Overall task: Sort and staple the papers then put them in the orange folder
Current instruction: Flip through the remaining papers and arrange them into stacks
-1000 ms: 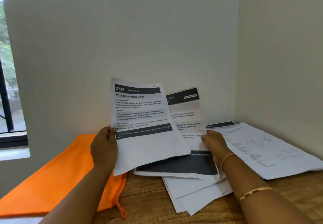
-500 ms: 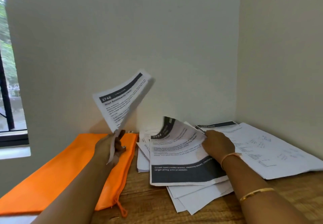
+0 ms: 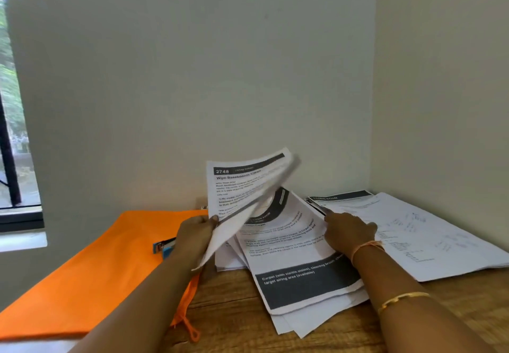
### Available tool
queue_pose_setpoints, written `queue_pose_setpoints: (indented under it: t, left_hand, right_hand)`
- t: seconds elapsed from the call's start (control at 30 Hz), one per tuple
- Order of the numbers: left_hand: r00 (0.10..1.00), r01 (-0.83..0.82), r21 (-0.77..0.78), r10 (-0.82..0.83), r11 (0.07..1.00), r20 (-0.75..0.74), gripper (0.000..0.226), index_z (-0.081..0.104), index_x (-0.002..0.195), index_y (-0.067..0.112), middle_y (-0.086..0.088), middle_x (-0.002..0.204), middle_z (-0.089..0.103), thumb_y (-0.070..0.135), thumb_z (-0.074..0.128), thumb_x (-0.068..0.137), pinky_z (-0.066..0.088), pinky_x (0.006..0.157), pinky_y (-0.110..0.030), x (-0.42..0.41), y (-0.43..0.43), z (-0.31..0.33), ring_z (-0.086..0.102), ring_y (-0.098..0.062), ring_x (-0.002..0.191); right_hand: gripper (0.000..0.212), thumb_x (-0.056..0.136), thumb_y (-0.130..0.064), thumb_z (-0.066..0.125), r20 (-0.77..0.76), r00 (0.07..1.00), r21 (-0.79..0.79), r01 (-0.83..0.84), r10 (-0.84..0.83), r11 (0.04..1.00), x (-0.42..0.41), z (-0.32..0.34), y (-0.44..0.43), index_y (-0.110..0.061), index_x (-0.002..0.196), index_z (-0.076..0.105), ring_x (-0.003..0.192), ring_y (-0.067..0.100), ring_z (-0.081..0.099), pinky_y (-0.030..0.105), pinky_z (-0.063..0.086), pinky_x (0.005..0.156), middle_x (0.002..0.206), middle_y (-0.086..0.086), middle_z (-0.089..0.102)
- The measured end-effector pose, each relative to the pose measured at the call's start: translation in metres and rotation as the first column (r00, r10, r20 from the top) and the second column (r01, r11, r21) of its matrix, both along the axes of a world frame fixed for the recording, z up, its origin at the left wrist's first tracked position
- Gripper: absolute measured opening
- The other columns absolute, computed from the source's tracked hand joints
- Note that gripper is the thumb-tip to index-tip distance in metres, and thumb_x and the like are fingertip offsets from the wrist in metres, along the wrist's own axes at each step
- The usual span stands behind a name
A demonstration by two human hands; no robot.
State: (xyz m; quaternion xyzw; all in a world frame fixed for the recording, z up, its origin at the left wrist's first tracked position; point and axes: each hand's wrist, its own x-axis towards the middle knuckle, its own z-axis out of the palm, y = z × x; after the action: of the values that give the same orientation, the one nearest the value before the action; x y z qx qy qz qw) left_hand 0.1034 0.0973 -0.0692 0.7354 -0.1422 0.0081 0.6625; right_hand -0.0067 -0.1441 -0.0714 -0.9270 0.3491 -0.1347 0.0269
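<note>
The left hand (image 3: 195, 238) pinches the lower edge of a white printed sheet headed "2748" (image 3: 242, 187), thumb and fingers closed on it, and the page bends as it is held up above the worktop. The right hand (image 3: 348, 232) lies on a loose pile of white printed papers (image 3: 297, 270), its fingers stretched forward and grasping nothing that I can see. Just right of it lies a flatter stack of white sheets (image 3: 429, 237). To the left a flat orange fabric folder (image 3: 96, 270) with a zip pull rests on the wooden worktop (image 3: 234, 311), a small blue stapler (image 3: 164, 245) lying on it. This looks like the sorting step. Next, the lifted sheet probably needs matching to its set and squaring up before stapling.
</note>
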Motion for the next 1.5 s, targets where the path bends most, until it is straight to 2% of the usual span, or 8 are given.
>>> queue_pose_setpoints:
  t: [0.2, 0.43, 0.6, 0.8, 0.9, 1.07, 1.27, 1.5]
  left_hand:
    - [0.954, -0.143, 0.209, 0.079, 0.967, 0.289, 0.021, 0.062, 0.088, 0.009, -0.004, 0.085, 0.057, 0.021, 0.047, 0.098, 0.033, 0.055, -0.021, -0.005, -0.005, 0.002, 0.050, -0.020, 0.078]
    - [0.923, -0.245, 0.321, 0.119, 0.915, 0.367, 0.018, 0.054, 0.082, 0.014, 0.008, 0.073, 0.047, 0.022, 0.047, 0.097, 0.027, 0.051, -0.018, -0.002, -0.007, -0.003, 0.047, -0.013, 0.071]
    - [0.948, -0.194, 0.558, 0.008, 0.807, 0.317, 0.032, 0.049, 0.066, 0.009, 0.000, 0.062, 0.043, 0.026, 0.053, 0.092, 0.023, 0.046, -0.021, -0.002, -0.010, -0.006, 0.037, -0.010, 0.055]
    - [0.959, -0.037, 0.740, -0.185, 0.671, 0.215, 0.038, 0.054, 0.062, 0.015, 0.004, 0.054, 0.056, 0.036, 0.054, 0.092, 0.039, 0.050, -0.016, -0.017, -0.012, -0.001, 0.051, -0.004, 0.047]
    - [0.959, 0.101, 0.731, -0.262, 0.674, 0.109, 0.030, 0.060, 0.068, 0.021, 0.009, 0.048, 0.062, 0.038, 0.055, 0.092, 0.048, 0.054, -0.015, -0.031, -0.014, 0.003, 0.059, -0.001, 0.044]
    - [0.936, 0.246, 0.701, -0.352, 0.669, 0.007, 0.042, 0.054, 0.126, 0.018, 0.001, 0.104, 0.062, 0.041, 0.056, 0.092, 0.055, 0.071, -0.024, -0.055, -0.023, 0.011, 0.064, -0.015, 0.083]
    - [0.913, 0.229, 0.691, -0.397, 0.686, 0.091, 0.045, 0.042, 0.138, 0.020, 0.002, 0.140, 0.047, 0.031, 0.052, 0.096, 0.038, 0.088, -0.018, -0.065, -0.029, 0.013, 0.046, -0.017, 0.124]
    - [0.963, 0.176, 0.662, -0.267, 0.728, 0.038, 0.041, 0.042, 0.128, 0.017, -0.002, 0.129, 0.053, 0.034, 0.055, 0.093, 0.043, 0.082, -0.021, -0.051, -0.033, 0.002, 0.048, -0.011, 0.099]
  right_hand:
    - [0.057, 0.092, -0.048, 0.047, -0.005, 1.000, -0.037, 0.013, -0.013, 0.999, -0.003, -0.003, -0.001, -0.022, 0.139, 0.029, 0.127, 0.029, 0.041, 0.049, 0.033, 0.102, 0.136, 0.008, 0.042]
    - [0.036, 0.101, -0.035, 0.034, 0.752, 0.654, 0.344, -0.280, -0.084, 0.896, 0.002, 0.008, 0.002, -0.008, 0.119, 0.049, 0.095, 0.032, 0.060, 0.033, 0.042, 0.078, 0.107, 0.016, 0.063]
    - [0.031, 0.097, -0.039, 0.044, 0.473, 0.872, 0.260, -0.273, 0.124, 0.926, 0.008, 0.001, 0.007, -0.012, 0.106, 0.056, 0.091, 0.022, 0.055, 0.030, 0.043, 0.081, 0.103, 0.008, 0.060]
    - [0.055, 0.093, -0.050, 0.045, 0.030, 0.981, 0.073, -0.196, 0.194, 0.978, 0.012, -0.010, 0.008, -0.022, 0.140, 0.039, 0.137, 0.028, 0.031, 0.043, 0.031, 0.110, 0.153, 0.008, 0.026]
    - [0.061, 0.092, -0.051, 0.047, 0.033, 0.990, 0.124, -0.144, 0.141, 0.982, 0.009, -0.009, 0.006, -0.023, 0.144, 0.030, 0.136, 0.034, 0.031, 0.047, 0.033, 0.108, 0.153, 0.010, 0.021]
    - [0.060, 0.091, -0.047, 0.048, 0.063, 0.991, 0.161, -0.127, 0.118, 0.979, 0.007, -0.008, 0.007, -0.021, 0.143, 0.031, 0.135, 0.034, 0.032, 0.046, 0.034, 0.108, 0.152, 0.009, 0.024]
    - [0.053, 0.090, -0.024, 0.052, 0.247, 0.967, 0.304, -0.136, 0.060, 0.943, 0.006, -0.004, 0.009, -0.013, 0.138, 0.032, 0.119, 0.031, 0.050, 0.037, 0.043, 0.094, 0.133, 0.012, 0.048]
    - [0.008, 0.089, -0.004, 0.046, 0.409, 0.910, 0.501, -0.168, -0.062, 0.849, 0.006, 0.006, 0.001, -0.006, 0.092, 0.053, 0.068, 0.014, 0.048, 0.023, 0.036, 0.055, 0.082, 0.008, 0.054]
